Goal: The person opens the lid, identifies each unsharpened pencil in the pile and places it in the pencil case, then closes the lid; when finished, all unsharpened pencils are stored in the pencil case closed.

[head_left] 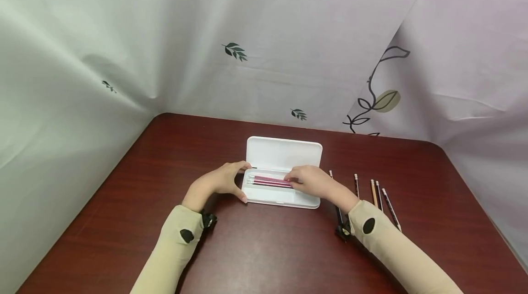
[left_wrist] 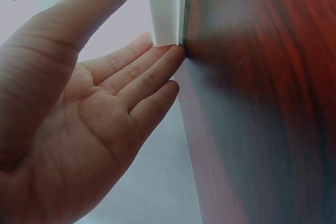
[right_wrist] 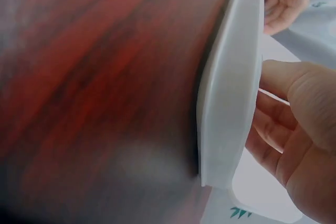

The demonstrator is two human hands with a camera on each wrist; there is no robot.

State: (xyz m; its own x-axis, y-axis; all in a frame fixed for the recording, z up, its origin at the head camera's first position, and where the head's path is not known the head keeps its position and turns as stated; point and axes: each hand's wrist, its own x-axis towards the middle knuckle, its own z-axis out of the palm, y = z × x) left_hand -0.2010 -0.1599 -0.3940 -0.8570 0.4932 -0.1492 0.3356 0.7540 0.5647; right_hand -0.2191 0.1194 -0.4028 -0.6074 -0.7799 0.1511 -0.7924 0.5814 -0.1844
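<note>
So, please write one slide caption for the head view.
Left hand touching an open white rectangular case, right hand inside, at slim pink and maroon pencils.

Case (head_left: 284,152) is white; pencils (head_left: 270,182) in it are pink. Table (head_left: 264,248): red-brown, dark grain. Backdrop (head_left: 264,83): pale grey, leaf print. Sleeves (head_left: 396,246): cream.

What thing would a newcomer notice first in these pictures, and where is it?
Probably the open white case, bright on the dark red table. Next, the left hand at the case's left end and the right hand over the pink pencils inside. Loose pencils lie to the case's right.
</note>
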